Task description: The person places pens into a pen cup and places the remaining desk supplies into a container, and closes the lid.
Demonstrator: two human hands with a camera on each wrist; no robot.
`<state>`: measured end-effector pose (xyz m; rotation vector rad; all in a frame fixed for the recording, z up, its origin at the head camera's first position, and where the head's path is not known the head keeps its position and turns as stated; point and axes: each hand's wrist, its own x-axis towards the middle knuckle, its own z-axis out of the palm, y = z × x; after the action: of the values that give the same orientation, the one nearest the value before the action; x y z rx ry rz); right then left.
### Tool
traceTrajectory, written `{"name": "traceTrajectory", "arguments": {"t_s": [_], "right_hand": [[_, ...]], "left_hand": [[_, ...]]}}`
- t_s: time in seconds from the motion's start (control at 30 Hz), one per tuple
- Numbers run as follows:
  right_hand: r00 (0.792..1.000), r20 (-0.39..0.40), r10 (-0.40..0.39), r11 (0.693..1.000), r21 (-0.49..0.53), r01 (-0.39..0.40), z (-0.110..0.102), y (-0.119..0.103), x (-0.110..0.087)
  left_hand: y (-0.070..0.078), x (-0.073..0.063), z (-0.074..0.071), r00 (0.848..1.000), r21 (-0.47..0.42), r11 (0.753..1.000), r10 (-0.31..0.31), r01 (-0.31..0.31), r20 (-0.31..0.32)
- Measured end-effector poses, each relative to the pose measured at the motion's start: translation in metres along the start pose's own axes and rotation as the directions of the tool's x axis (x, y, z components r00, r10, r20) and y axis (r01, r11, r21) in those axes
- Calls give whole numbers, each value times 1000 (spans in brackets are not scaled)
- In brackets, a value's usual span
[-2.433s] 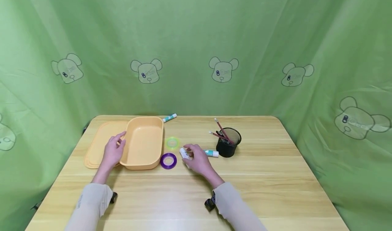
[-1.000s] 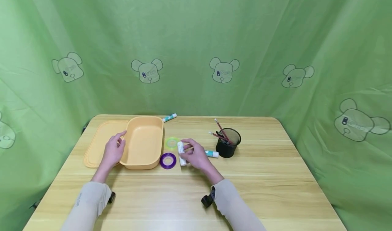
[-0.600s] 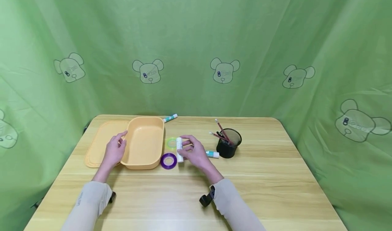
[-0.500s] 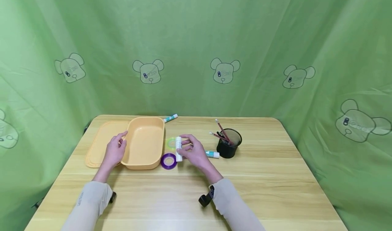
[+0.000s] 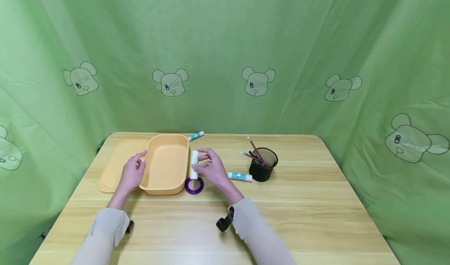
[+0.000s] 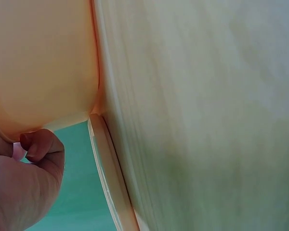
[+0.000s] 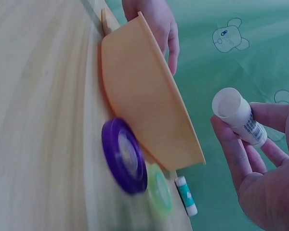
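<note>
My right hand (image 5: 212, 169) pinches a white glue stick (image 5: 194, 164) between thumb and fingers, held upright beside the right wall of the orange plastic box (image 5: 165, 191). In the right wrist view the glue stick (image 7: 241, 115) shows its round white end and a printed barcode, raised above the table. My left hand (image 5: 133, 172) holds the box's left rim; in the left wrist view, curled fingers (image 6: 43, 144) sit right at that rim. The box has nothing inside. A purple tape roll (image 5: 188, 190) lies below the glue stick, and a green tape roll (image 7: 160, 190) is beside it.
The orange lid (image 5: 112, 171) lies flat left of the box, partly under it. One teal-and-white glue stick (image 5: 240, 176) lies to the right, another (image 5: 196, 135) behind the box. A black mesh pen holder (image 5: 260, 171) with pencils stands on the wooden table (image 5: 299, 214).
My right hand has picked the white glue stick up off the table, turned it upright and carried it left to the box. My left hand has stayed at the rim.
</note>
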<state>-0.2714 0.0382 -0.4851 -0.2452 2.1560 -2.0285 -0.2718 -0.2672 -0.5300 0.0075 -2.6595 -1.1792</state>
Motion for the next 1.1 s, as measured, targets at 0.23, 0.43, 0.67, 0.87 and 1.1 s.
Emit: {"name": "traceTrajectory", "arguments": {"t_s": [0.23, 0.43, 0.67, 0.87, 1.1], "right_hand": [[1000, -12, -5, 999, 44, 6, 26, -5, 17], [999, -53, 11, 999, 38, -9, 47, -8, 33], [996, -81, 42, 998, 59, -37, 67, -10, 51], [994, -81, 71, 996, 62, -66, 86, -9, 61], [990, -105, 97, 995, 31, -94, 108, -2, 67]], "left_hand": [[-1, -1, 2, 1000, 5, 1000, -4, 5, -11], [-1, 0, 2, 1000, 10, 1000, -5, 5, -13], [1, 0, 2, 1000, 4, 1000, -4, 4, -18], [-1, 1, 4, 1000, -2, 1000, -5, 5, -16], [-3, 1, 3, 1000, 4, 1000, -15, 15, -3]]}}
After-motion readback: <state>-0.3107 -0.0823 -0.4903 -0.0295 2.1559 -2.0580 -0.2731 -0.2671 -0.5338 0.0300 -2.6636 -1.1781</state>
